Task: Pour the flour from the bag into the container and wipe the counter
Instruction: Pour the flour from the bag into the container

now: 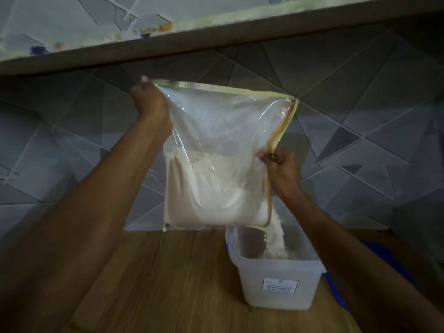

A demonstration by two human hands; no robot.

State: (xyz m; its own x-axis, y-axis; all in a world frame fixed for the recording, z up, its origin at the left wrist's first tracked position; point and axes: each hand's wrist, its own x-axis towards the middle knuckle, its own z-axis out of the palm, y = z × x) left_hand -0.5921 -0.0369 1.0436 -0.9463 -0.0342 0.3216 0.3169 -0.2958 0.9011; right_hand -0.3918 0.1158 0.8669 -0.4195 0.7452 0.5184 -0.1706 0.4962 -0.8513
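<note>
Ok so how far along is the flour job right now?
Pouring is under way. The left hand and right hand hold the bag tipped, and flour streams from its lower corner into the open container. Much flour remains in the bag. Wiping the counter is left; no cloth shows.

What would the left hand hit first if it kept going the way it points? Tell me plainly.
The left hand, gripping the top corner of the bag, points up and away toward the tiled wall. Nothing shows between them, so the wall probably comes first; the shelf overhangs above, and depth is unclear.
</note>
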